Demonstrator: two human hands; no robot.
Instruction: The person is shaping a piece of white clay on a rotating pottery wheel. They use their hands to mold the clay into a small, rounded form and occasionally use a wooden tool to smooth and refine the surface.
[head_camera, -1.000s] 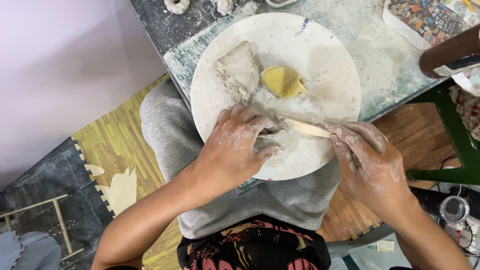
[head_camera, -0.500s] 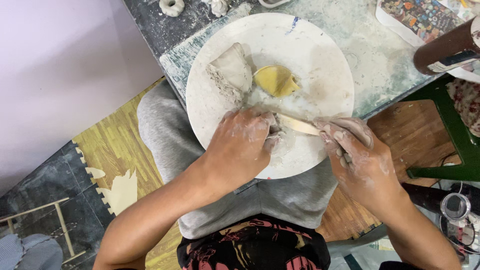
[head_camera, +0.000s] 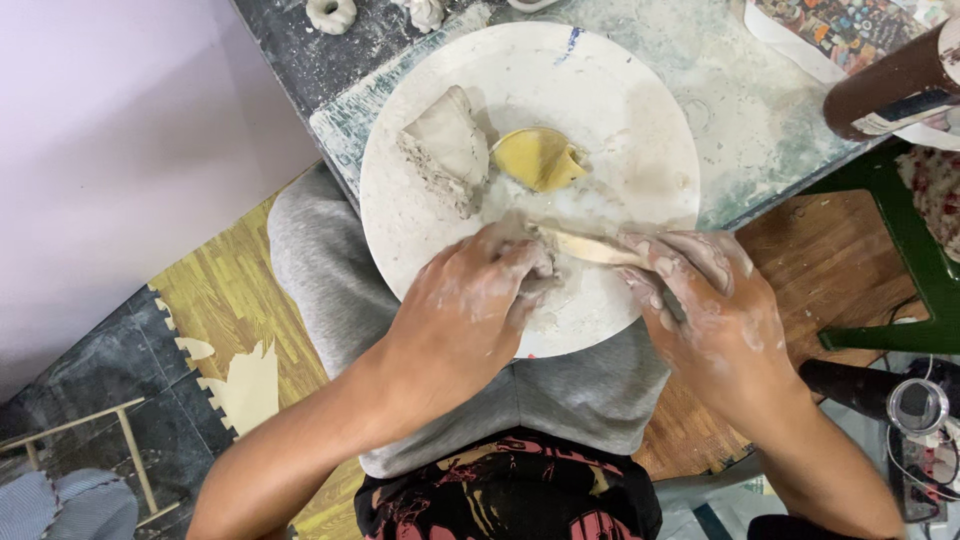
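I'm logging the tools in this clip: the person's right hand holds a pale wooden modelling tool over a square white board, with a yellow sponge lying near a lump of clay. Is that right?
Not quite: the board is round, not square, as the head view shows. The rest stands: the right hand holds the pale wooden tool over it, and the yellow sponge lies near the lump of clay.

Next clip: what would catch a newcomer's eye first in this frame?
First, the two clay-smeared hands meeting at the near edge of the round white clay-dusted board: the left hand presses down on the board while the right hand holds a flat pale wooden modelling tool pointed toward it. Next, farther back on the board, a torn grey clay lump lies beside a yellow sponge piece.
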